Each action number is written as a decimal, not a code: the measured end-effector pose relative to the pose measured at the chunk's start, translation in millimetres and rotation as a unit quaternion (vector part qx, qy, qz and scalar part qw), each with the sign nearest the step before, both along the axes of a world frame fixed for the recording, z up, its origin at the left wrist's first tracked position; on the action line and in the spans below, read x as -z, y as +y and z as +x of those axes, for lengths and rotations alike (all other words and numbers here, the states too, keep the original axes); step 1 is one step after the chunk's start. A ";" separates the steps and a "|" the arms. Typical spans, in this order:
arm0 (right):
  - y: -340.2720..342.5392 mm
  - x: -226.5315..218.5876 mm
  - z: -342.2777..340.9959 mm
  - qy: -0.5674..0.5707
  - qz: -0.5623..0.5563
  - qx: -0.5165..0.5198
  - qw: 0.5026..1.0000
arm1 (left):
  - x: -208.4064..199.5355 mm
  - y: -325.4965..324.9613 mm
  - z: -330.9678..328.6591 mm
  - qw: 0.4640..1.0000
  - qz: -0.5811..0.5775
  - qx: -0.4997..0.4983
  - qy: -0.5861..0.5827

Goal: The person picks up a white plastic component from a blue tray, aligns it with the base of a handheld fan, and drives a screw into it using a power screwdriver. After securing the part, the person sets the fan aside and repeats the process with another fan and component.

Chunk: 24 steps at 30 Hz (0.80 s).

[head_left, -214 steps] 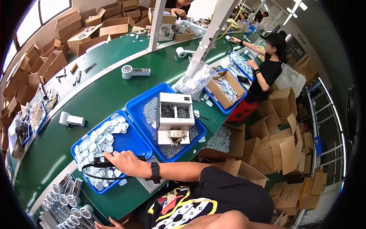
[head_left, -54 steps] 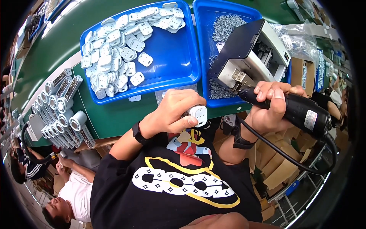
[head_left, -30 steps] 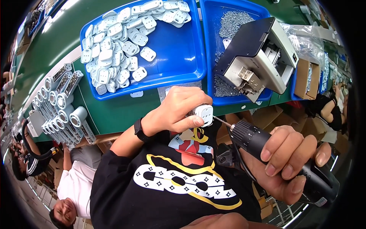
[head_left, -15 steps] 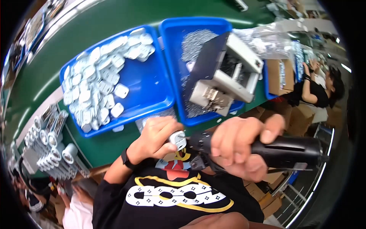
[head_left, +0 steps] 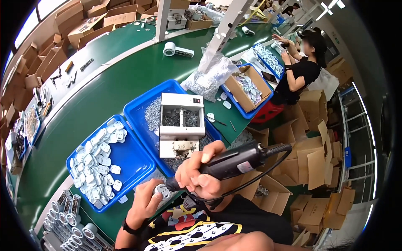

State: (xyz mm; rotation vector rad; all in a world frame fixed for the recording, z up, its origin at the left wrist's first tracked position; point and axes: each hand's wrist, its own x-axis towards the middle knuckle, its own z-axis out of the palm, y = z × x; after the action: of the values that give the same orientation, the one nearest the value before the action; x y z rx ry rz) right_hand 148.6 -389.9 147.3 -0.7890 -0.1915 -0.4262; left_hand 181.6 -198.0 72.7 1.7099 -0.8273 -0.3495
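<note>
White plug (head_left: pixel 161 191) sits pinched in your left hand (head_left: pixel 146 203), low over the bench edge, just below the blue tray (head_left: pixel 134 161) of spare plugs. Right hand (head_left: pixel 201 175) is wrapped round the black driver (head_left: pixel 228 161), tip touching the plug — looks like screw-driving in progress. Next, I'd say: keep the bit square, plug steady. Screw feeder (head_left: pixel 180 125) sits just behind.

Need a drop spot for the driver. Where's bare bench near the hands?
Bare green belt runs left of and behind the two blue trays. A thin strip shows between them. Crowded: the near edge by the left hand, with white parts and metal rings; right of the screw feeder, bag and boxes.
</note>
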 end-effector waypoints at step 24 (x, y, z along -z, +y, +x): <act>60.5 55.4 24.5 0.181 -0.602 -0.026 0.777 | -65.1 189.3 0.3 0.921 0.121 -0.353 0.112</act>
State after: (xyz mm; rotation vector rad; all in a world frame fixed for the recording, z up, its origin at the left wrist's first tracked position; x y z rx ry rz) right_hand 173.1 -329.4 92.0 -2.1158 -0.1048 -0.0289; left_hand 181.9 -8.7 137.8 2.0237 0.0333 -0.1436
